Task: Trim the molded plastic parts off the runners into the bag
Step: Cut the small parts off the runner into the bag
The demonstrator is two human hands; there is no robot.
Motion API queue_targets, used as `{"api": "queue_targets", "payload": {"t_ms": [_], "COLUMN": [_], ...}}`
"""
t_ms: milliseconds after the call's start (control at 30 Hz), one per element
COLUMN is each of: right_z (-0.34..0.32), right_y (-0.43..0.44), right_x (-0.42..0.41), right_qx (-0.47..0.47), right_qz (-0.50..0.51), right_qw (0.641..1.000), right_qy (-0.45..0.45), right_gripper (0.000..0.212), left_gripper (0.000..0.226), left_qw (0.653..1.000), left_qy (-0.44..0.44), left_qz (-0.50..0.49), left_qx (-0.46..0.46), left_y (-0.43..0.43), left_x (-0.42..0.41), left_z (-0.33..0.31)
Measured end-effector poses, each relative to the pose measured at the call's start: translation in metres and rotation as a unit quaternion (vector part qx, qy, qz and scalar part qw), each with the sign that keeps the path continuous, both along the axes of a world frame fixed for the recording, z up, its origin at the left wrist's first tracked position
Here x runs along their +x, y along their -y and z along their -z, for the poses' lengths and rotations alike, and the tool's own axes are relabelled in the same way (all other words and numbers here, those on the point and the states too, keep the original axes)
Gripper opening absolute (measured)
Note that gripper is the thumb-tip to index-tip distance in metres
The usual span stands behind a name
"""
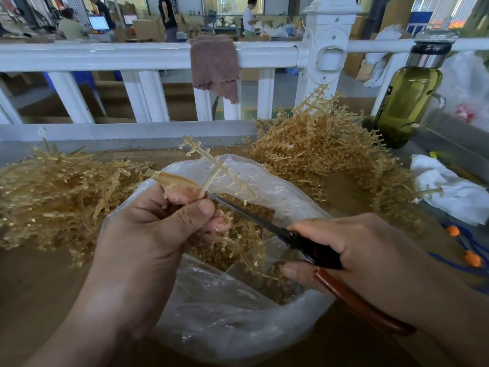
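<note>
Roughly midway, guessing. Pinching runner [213, 178] in left hand [148, 234], gripping scissors [264, 225] in right hand [370, 260] over part-filled bag [225, 313]. Stripped runners [53, 197] one side, big untrimmed heap [330, 154] waiting.

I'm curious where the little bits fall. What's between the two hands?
In the head view, the scissors reach from the right hand to the runner in the left hand, over the open bag of trimmed parts.
</note>
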State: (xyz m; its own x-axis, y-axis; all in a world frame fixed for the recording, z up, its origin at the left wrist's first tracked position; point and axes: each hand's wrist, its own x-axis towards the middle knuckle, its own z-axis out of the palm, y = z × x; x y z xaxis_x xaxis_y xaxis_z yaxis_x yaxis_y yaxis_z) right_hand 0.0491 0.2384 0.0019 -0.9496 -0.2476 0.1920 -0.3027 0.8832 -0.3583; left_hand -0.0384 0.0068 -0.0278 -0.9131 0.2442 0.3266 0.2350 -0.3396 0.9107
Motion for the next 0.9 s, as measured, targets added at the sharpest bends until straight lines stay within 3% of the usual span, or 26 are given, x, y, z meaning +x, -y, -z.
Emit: {"api": "queue_targets", "payload": {"t_ms": [233,333,533,667,900], "right_z": [-0.004,-0.002,0.006,0.003,-0.003], "right_y": [0.002,0.001,-0.003,-0.007,-0.004], "right_x": [0.002,0.002,-0.004,-0.004,0.001], "right_qx": [-0.004,-0.015,-0.039,-0.083,-0.119], "right_qz": [0.000,0.002,0.011,-0.005,-0.026], "right_qw": [1.000,1.000,0.998,0.994,0.990], "right_qy": [0.005,0.008,0.047,0.065,0.077], "right_gripper": [0.039,0.040,0.046,0.053,0.054], "left_gripper": [0.030,0.032,0.006,0.019,0.008], "left_qw": [0.999,0.999,0.999,0.997,0.996], "left_qy": [-0.005,-0.001,0.049,0.071,0.088], "left_qz": [0.015,0.012,-0.010,-0.003,-0.006], "left_qx": [-0.043,-0.033,0.022,0.032,0.027], "left_y": [0.000,0.000,-0.001,-0.004,0.001], "left_x": [-0.002,0.001,0.007,0.007,0.004], "left_z": [0.000,-0.004,-0.006,-0.007,-0.004]}}
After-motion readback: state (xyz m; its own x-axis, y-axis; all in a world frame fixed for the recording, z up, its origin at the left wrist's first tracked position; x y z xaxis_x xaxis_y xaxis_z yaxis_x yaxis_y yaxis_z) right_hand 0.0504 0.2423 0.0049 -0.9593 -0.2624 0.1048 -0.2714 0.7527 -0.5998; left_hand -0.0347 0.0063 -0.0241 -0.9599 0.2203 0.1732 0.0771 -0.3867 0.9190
